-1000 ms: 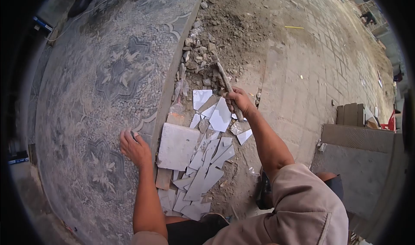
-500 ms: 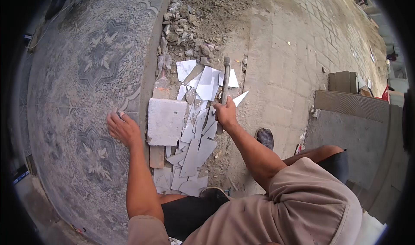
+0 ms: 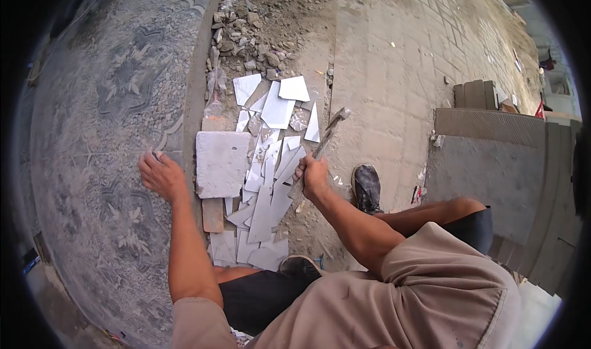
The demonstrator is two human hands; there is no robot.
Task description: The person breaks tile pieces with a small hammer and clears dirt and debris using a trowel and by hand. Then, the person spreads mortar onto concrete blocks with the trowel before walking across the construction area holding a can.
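Observation:
My right hand [image 3: 313, 174] is closed round the handle of a hammer [image 3: 332, 130], whose head points up and to the right. Under and beside that hand lie broken white tile pieces [image 3: 261, 213], spread in a strip. My left hand [image 3: 162, 175] rests on the patterned, dusty tile floor [image 3: 126, 158], its fingers curled round a small dark thing I cannot make out. Between my hands a square pale slab [image 3: 223, 164] lies next to the floor's edge, partly over a reddish brick [image 3: 213, 216].
Rubble [image 3: 252, 35] and loose soil lie at the top centre. Paving [image 3: 394, 78] stretches to the upper right. Stacked boxes [image 3: 474, 95] stand beside a grey slab [image 3: 483, 182] on the right. My shoe [image 3: 367, 189] is right of the tile pieces.
The hammer has swung from above the tile pieces to their right side, held in my right hand. Some upper white pieces have shifted. The view has moved, while my left hand stays on the floor.

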